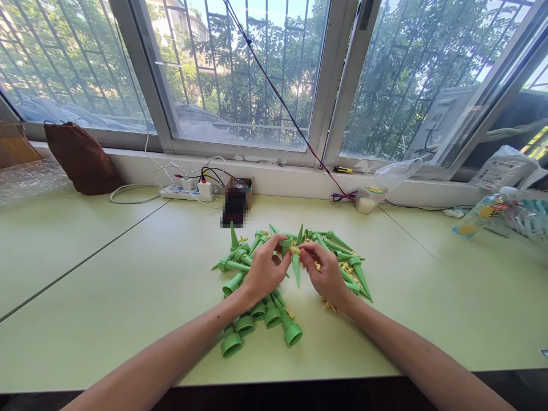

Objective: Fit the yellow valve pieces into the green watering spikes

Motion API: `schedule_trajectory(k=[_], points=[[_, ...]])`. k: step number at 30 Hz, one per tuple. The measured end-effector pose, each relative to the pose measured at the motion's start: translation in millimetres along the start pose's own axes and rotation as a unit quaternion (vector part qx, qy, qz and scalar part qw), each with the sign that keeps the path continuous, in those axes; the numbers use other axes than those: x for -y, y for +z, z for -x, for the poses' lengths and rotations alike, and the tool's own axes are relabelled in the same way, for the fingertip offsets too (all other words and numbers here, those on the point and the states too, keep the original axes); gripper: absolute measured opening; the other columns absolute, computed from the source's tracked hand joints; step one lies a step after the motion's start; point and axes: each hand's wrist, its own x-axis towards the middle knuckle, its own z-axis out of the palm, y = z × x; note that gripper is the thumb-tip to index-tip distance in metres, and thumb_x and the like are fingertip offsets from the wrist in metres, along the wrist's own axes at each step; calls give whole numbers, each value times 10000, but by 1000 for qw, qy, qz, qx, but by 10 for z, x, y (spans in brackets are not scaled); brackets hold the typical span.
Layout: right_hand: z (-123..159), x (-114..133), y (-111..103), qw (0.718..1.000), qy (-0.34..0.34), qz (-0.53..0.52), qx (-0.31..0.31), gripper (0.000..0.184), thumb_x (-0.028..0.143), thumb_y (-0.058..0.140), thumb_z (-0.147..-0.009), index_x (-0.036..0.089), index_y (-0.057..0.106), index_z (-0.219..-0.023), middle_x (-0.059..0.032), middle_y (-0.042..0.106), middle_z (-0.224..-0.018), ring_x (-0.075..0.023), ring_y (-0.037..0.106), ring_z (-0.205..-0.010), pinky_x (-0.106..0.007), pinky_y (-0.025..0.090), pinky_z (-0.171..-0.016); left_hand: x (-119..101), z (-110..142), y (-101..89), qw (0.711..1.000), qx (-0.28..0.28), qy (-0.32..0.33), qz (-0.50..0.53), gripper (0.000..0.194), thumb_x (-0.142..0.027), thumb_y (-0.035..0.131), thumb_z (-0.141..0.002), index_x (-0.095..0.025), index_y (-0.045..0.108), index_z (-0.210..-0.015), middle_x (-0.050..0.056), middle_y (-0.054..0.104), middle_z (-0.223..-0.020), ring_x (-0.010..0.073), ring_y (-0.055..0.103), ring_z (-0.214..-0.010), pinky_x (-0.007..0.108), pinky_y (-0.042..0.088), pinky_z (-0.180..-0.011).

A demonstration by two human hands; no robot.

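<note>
Over the worktop (128,314), left hand (266,267) has fingers around a green collar (285,244), right hand (324,268) pinches a crosswise yellow peg (295,249), green spike (296,269) between pointing nearward.

The tabletop (128,274) is plain pale yellow-green, crossed on its left by a dark seam (85,261). Near the front edge's middle, the spikes (292,333) are brighter green and the small pieces (295,249) yellow. Toward the back-left corner, the bag (81,160) is dark brown.
</note>
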Motion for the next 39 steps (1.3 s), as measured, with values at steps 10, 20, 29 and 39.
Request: schedule_trajectory(k=[10, 20, 29, 39], points=[[-11, 16, 4, 1000, -8, 24, 3, 159, 284, 494, -987, 191, 620, -1010, -33, 661, -804, -158, 634, -708, -284, 527, -673, 23, 8, 15, 1000, 2, 1, -2, 194, -229, 588, -851, -198, 560, -1040, -18, 599, -773, 107, 583, -662, 196, 489, -581], [-11, 15, -1, 999, -2, 33, 9, 168, 299, 494, -988, 195, 625, -1008, -49, 677, -838, -171, 645, -735, -294, 533, -683, 32, 1, 19, 1000, 8, 1, -3, 188, -218, 583, -851, -196, 559, -1036, -14, 613, -769, 113, 583, -656, 201, 480, -578], [-17, -31, -2, 999, 12, 32, 33, 199, 324, 480, -993, 182, 619, -1003, -36, 648, -777, -163, 619, -684, -278, 506, -622, 78, 22, 38, 999, 32, -7, -10, 196, -233, 576, -860, -192, 562, -1051, -22, 603, -717, 127, 581, -627, 227, 470, -577], [-20, -26, -1, 999, 11, 35, 35, 192, 318, 477, -991, 188, 618, -1004, -37, 655, -788, -162, 609, -674, -282, 496, -618, 64, 7, 22, 999, 30, -14, -19, 193, -242, 582, -855, -201, 567, -1042, -17, 612, -732, 133, 598, -637, 230, 472, -579]])
